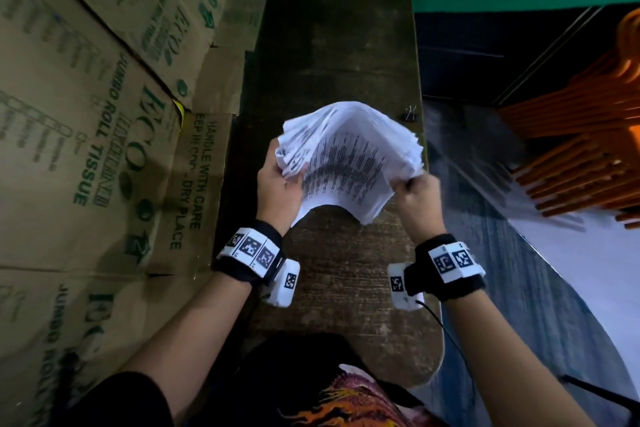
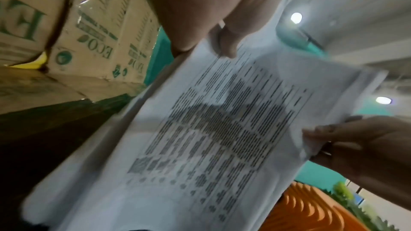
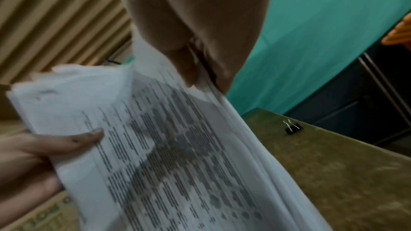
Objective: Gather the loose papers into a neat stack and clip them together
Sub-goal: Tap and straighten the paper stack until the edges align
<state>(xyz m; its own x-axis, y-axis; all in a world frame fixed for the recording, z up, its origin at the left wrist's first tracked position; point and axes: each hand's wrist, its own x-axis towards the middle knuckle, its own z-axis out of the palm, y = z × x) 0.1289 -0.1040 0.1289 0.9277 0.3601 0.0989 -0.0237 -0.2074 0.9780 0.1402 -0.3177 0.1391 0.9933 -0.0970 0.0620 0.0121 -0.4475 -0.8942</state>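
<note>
Over a worn wooden table [image 1: 346, 62], left hand [image 1: 277, 184] and right hand [image 1: 420, 194] pinch the bowed printed papers [image 1: 349, 156]; loosen fingers, tap edges square before taking the binder clip [image 1: 411, 113] beyond the right fingertips.

left hand [image 1: 277, 184] and right hand [image 1: 417, 199] raised over the dark worn wooden table [image 1: 346, 270], each gripping an edge of the white printed paper stack [image 1: 349, 156]
</note>
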